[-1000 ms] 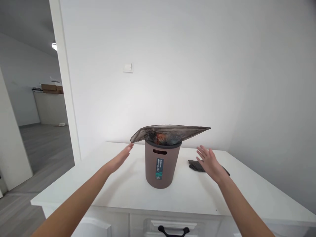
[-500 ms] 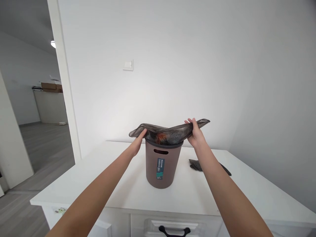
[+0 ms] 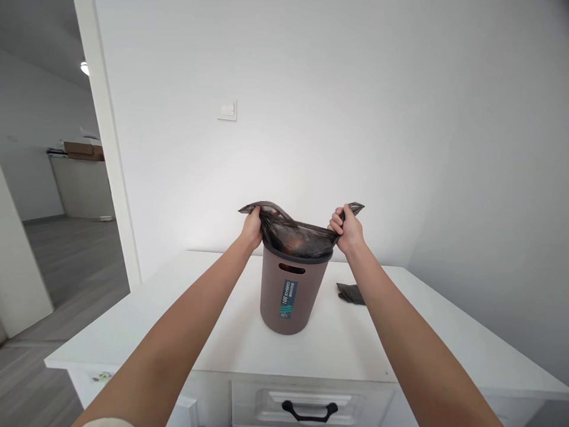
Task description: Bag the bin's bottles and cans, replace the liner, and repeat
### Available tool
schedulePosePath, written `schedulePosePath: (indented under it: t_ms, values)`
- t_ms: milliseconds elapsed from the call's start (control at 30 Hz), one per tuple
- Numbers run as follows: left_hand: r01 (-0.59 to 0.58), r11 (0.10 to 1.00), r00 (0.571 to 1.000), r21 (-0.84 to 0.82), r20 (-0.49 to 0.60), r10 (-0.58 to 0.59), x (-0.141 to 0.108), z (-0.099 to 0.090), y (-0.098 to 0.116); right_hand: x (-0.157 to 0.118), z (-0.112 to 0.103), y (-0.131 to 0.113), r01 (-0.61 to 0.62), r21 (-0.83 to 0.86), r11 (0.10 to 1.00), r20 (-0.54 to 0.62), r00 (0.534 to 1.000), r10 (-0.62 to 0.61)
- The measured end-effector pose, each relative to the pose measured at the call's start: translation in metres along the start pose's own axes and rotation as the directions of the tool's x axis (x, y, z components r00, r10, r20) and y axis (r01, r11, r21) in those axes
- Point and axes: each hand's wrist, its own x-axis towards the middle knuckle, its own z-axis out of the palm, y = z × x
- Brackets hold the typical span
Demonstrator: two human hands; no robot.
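Gripping the dark, half-transparent bag (image 3: pixel 306 240) at two sides, you hold its upper edge with both hands. Your left hand (image 3: pixel 252 227) is closed around the left side of the bag, and a loose corner sticks out above it, to the left. Your right hand (image 3: pixel 347 228) is closed in a fist around the right side, with a short end of the plastic coming out above the thumb. Between your hands, the edge of the bag hangs lower, and something reddish shows through it; what this is, I cannot tell.

The lower part of the bag is inside the brown bin (image 3: pixel 273 296), which stands on the white bench (image 3: pixel 338 350) directly below and between your hands. The bin has a dark rim (image 3: pixel 297 258), an oval slot (image 3: pixel 292 268) under it, and a label (image 3: pixel 288 298) with the words "GARBAGE BIN". To the right of the bin, a folded dark piece (image 3: pixel 351 293) lies on the bench, partly hidden behind your right forearm. At the front of the bench there is a drawer with a black handle (image 3: pixel 310 411).

Behind, a light switch (image 3: pixel 227 110) is on the pale wall (image 3: pixel 355 107). Through the doorway at left, a cardboard box (image 3: pixel 84 150) is visible.
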Motion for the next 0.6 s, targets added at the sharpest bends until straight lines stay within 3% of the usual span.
schedulePosePath:
  t_ms: [167,367,467,600]
  values:
    - [-0.008,0.990,0.996,-0.139,0.084,0.020,-0.002,-0.012,0.009,-0.002,-0.014,-0.001,-0.008,0.031,0.999,-0.070,0.997,0.011]
    - [0.102,0.989,0.972,-0.103,0.220,-0.078,-0.011,-0.011,0.028,0.002,-0.025,0.006,-0.013,0.047,0.999,-0.138,0.990,0.019]
    - [0.118,0.991,0.959,-0.069,0.266,-0.096,-0.016,-0.006,0.035,0.004,-0.024,0.007,-0.004,0.096,0.995,-0.107,0.994,0.015]
    - [0.171,0.985,0.937,-0.034,0.314,-0.152,-0.025,0.002,0.039,0.008,-0.020,0.009,0.008,0.059,0.998,0.024,1.000,-0.010]
